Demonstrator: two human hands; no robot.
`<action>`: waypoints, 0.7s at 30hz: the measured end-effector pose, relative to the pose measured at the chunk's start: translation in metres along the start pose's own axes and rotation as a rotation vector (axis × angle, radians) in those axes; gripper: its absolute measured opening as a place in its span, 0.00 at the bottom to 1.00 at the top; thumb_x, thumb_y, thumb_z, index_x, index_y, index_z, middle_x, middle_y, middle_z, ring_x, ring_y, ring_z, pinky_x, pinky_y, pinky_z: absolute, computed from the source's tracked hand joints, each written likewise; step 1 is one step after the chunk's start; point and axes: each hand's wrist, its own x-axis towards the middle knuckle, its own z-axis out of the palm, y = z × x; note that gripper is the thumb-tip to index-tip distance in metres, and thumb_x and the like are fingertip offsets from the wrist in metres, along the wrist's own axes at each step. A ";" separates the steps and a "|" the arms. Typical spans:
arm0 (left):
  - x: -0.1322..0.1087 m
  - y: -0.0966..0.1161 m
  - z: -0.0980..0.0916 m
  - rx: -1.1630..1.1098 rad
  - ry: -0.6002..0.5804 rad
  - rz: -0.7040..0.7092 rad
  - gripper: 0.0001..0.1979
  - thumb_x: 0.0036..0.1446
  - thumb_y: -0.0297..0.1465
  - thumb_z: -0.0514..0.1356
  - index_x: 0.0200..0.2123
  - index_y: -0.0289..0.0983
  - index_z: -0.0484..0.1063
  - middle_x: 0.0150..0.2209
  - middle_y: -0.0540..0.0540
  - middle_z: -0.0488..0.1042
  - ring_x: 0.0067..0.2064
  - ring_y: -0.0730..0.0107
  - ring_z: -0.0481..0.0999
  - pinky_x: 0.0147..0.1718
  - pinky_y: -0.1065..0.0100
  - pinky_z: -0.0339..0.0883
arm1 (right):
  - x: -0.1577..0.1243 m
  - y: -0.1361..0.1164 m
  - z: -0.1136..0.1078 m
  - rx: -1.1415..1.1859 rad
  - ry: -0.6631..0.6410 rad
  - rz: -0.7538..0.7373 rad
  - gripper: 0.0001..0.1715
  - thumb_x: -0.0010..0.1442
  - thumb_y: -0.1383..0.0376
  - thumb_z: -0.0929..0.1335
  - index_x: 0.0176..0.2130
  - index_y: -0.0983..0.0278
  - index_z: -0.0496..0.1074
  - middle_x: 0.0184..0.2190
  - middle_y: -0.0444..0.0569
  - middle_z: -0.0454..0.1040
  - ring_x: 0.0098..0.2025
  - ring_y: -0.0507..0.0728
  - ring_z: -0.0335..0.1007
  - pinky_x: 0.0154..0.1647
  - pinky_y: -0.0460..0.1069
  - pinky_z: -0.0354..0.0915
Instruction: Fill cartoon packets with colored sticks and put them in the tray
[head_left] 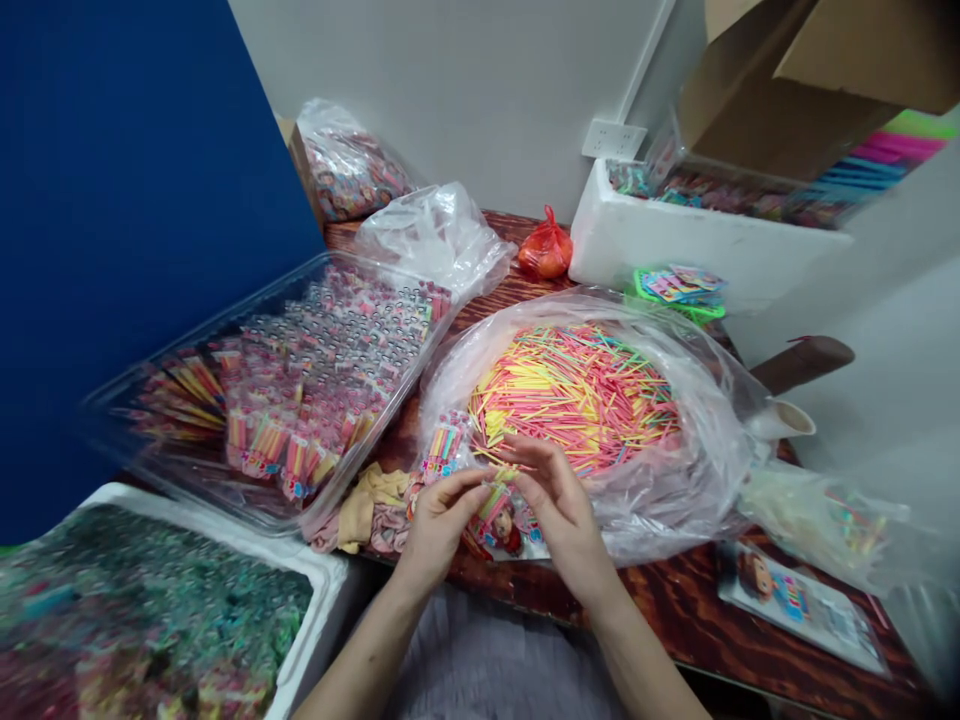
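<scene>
In front of me, both hands meet over a small printed plastic packet point(495, 508) with yellow and pink sticks in its upper part. My left hand point(441, 518) pinches its left side between thumb and forefinger. My right hand point(561, 508) has thumb and fingertips at the sticks' upper ends, its other fingers loosely bent. Just beyond lies a large clear plastic bag point(697, 460), folded open around a heap of thin coloured sticks point(581, 395), mostly pink and yellow. A filled packet point(444, 445) rests beside my left hand. More printed packets point(517, 530) lie partly hidden beneath my hands.
Left is a clear tray point(375, 435) of filled packets; nearer stands a white foam box point(311, 565) of blurred wrapped items. Crumpled cloth point(375, 510) lies between tray and hands. A red bag point(546, 250), another foam box point(697, 240) and cardboard box point(780, 90) stand behind.
</scene>
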 end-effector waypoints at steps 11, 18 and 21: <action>-0.003 0.007 0.000 -0.033 0.024 -0.011 0.11 0.55 0.34 0.64 0.40 0.36 0.79 0.40 0.43 0.81 0.43 0.63 0.79 0.47 0.64 0.70 | -0.001 0.013 0.012 -0.330 -0.079 -0.148 0.06 0.64 0.67 0.65 0.36 0.58 0.73 0.43 0.49 0.74 0.50 0.59 0.68 0.51 0.52 0.61; 0.004 0.024 -0.015 0.135 -0.019 0.016 0.12 0.56 0.38 0.62 0.39 0.36 0.77 0.36 0.46 0.79 0.41 0.64 0.78 0.42 0.67 0.71 | 0.008 0.011 0.020 -0.210 -0.137 -0.127 0.08 0.65 0.65 0.65 0.40 0.58 0.74 0.42 0.47 0.75 0.48 0.57 0.70 0.50 0.50 0.62; 0.022 0.019 -0.024 0.258 0.135 0.059 0.14 0.59 0.41 0.59 0.38 0.35 0.74 0.32 0.47 0.77 0.35 0.66 0.76 0.35 0.68 0.70 | 0.035 0.020 0.012 -0.196 -0.173 -0.107 0.13 0.66 0.62 0.64 0.50 0.57 0.70 0.43 0.47 0.75 0.46 0.57 0.71 0.47 0.51 0.64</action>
